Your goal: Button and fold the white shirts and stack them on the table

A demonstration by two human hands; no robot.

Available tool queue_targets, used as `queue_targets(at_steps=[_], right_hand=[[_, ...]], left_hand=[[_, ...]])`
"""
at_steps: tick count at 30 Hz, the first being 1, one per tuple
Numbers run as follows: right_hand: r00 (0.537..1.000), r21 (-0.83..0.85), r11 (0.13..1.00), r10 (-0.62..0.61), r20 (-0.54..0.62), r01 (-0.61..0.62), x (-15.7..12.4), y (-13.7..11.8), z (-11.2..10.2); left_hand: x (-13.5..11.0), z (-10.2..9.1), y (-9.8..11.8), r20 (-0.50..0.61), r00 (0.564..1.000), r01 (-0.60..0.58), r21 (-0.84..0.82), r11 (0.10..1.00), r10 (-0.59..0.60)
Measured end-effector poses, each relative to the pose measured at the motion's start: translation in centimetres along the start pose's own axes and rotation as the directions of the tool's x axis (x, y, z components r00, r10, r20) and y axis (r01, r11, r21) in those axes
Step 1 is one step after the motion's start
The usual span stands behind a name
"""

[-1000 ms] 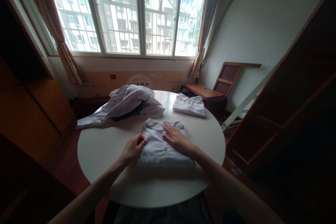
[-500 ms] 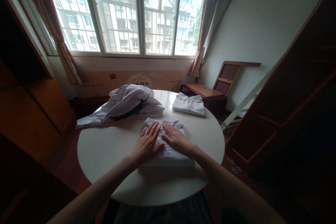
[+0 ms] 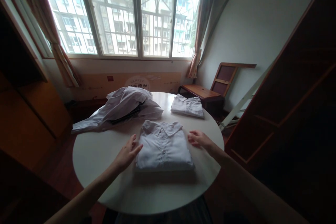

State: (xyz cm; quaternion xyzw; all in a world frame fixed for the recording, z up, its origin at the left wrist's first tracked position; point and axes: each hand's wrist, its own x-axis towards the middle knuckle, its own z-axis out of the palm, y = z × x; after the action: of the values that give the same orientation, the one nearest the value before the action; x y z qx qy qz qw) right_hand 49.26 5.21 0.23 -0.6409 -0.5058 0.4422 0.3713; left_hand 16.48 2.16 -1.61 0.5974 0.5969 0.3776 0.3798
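Shirt of folded white cloth [image 3: 159, 150] flanked from both sides

On a round, glossy white table [image 3: 157, 196], the shirt is laid flat, ahead of the body and between the bare left hand [image 3: 127, 152] and the bare right hand [image 3: 201, 139]. Nothing is gripped by either. The left is held with thumb and fingers parted, its thumb tip set over or against the shirt's left edge; whether cloth is touched cannot be told. The right is held loosely curled just off the right edge, with tabletop seen between, so the left is judged the nearer. The shirt's button line is directed away from the body, toward a pointed white collar [image 3: 174, 128] at the far end; which side is longer cannot be told. Beyond, to the left, a rumpled heap of white garments [image 3: 123, 99] is spread; to the right, a second folded white shirt [image 3: 187, 106] is placed. Farther back, a low brown wooden bench [image 3: 201, 91] is seen.
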Motion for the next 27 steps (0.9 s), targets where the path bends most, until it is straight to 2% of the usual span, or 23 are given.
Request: queue_targets(at_steps=[2, 4, 7, 10, 12, 14, 17, 19, 22, 24, 27], right_hand=[[0.973, -0.042, 0.995, 0.098, 0.211, -0.092, -1.1, 0.6, -0.5], [0.923, -0.096, 0.987, 0.152, 0.352, -0.126, -2.0, 0.8, -0.4], [0.881, -0.142, 0.983, 0.171, 0.441, -0.119, -3.0, 0.6, 0.5], [0.897, -0.057, 0.997, 0.073, 0.437, -0.053, -3.9, 0.5, 1.3], [0.917, 0.062, 0.998, -0.027, 0.397, 0.003, -4.6, 0.5, 1.5], [0.931, 0.158, 0.987, -0.076, 0.357, 0.02, -5.5, 0.6, 1.5], [0.938, 0.25, 0.966, -0.028, 0.345, -0.063, -6.9, 0.6, 1.3], [0.923, 0.334, 0.934, -0.015, 0.384, -0.124, -7.9, 0.4, 1.4], [0.902, 0.437, 0.883, -0.036, 0.429, -0.172, -8.9, -0.2, 1.8], [0.911, 0.444, 0.88, -0.033, 0.41, -0.168, -9.1, -0.6, 2.0], [0.938, 0.398, 0.912, -0.05, 0.343, -0.097, -8.5, -1.5, 1.4]], left_hand=[[-0.4, -0.9, 0.7, 0.076, 0.975, 0.221, -0.205, 0.953, -0.209], [-0.6, -1.5, 1.8, 0.166, 0.928, 0.373, -0.347, 0.861, -0.335], [-1.0, -1.7, 3.3, 0.318, 0.888, 0.45, -0.457, 0.767, -0.331], [-1.7, -1.0, 3.9, 0.464, 0.86, 0.45, -0.499, 0.741, -0.21], [-2.5, -0.4, 3.9, 0.506, 0.851, 0.44, -0.535, 0.721, -0.143], [-3.4, 0.1, 3.8, 0.521, 0.847, 0.442, -0.574, 0.689, -0.109], [-4.3, 0.6, 3.6, 0.551, 0.821, 0.497, -0.561, 0.662, -0.149], [-4.5, 1.0, 3.6, 0.548, 0.81, 0.535, -0.543, 0.647, -0.21], [-4.2, 1.6, 3.9, 0.505, 0.831, 0.525, -0.574, 0.629, -0.233], [-3.8, 2.0, 4.5, 0.489, 0.844, 0.502, -0.581, 0.64, -0.218], [-2.9, 2.2, 6.0, 0.48, 0.86, 0.457, -0.572, 0.681, -0.174]])
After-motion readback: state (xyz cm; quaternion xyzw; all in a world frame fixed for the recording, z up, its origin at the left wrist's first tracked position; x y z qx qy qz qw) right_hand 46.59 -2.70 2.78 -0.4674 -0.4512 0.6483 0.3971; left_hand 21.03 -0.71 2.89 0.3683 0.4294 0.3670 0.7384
